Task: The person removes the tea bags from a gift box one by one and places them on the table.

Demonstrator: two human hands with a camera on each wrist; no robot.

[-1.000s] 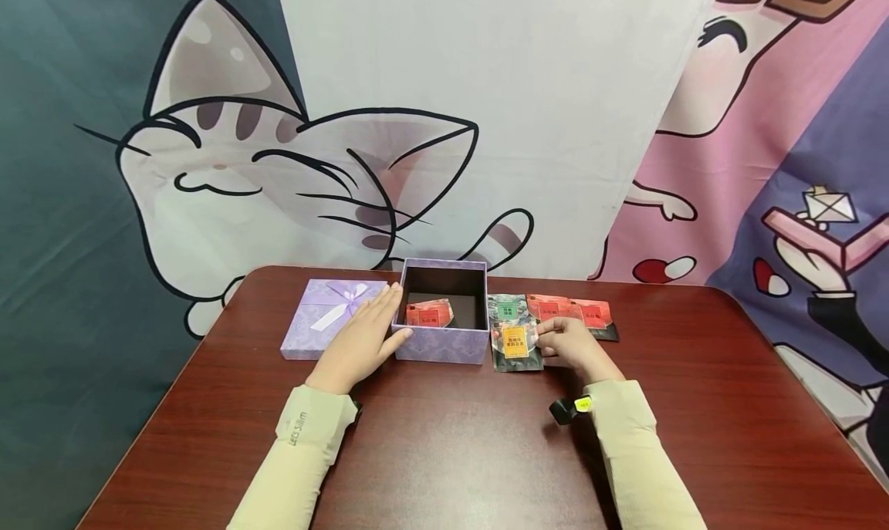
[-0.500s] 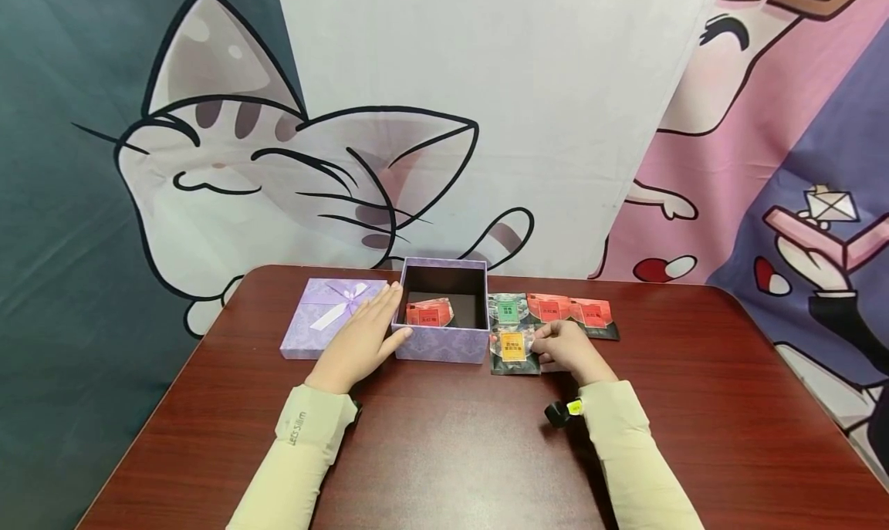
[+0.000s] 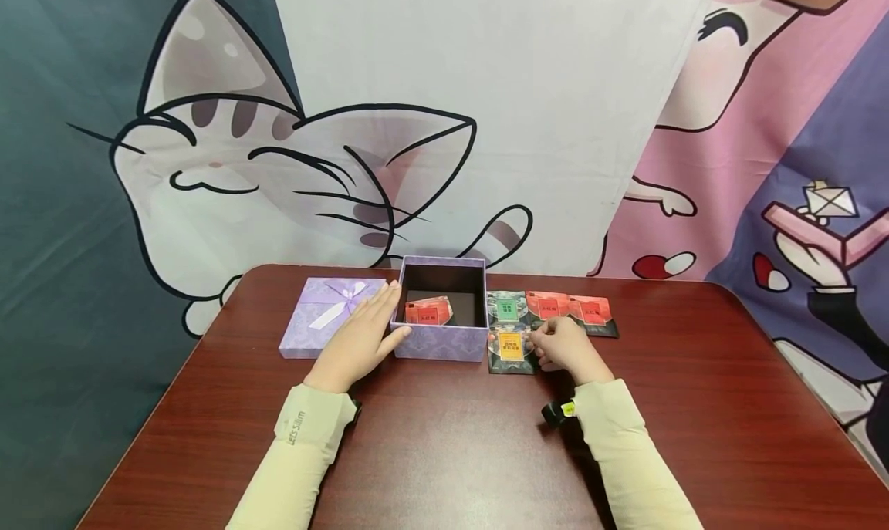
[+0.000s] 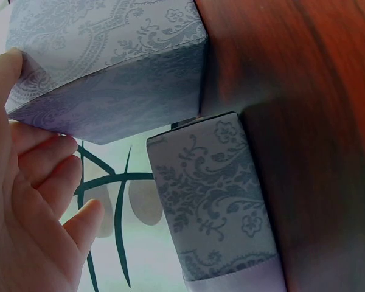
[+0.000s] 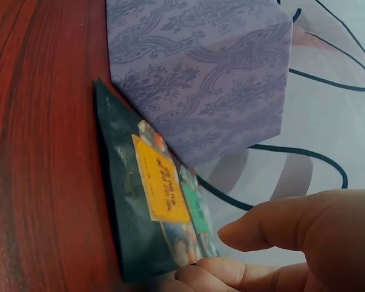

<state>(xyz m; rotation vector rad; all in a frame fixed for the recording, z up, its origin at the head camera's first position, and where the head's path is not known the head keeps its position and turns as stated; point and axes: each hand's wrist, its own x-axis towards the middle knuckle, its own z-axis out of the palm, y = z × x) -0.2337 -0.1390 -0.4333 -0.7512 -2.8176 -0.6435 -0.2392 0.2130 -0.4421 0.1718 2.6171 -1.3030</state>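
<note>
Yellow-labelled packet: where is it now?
In the head view, the yellow-labelled packet is right of the purple box, in front of the green-labelled packet, by the right hand.

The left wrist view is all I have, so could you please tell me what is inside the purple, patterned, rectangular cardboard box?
Observer: A red-faced, flat, rectangular packet is visible inside the box.
Operator: Thank you; what is happening to its right?
Observer: The right hand touches the right edge of a dark, flat, glossy packet with a yellow label.
Operator: What lies beyond that packet, please?
Observer: A flat, patterned packet with a green label lies just beyond it.
</note>
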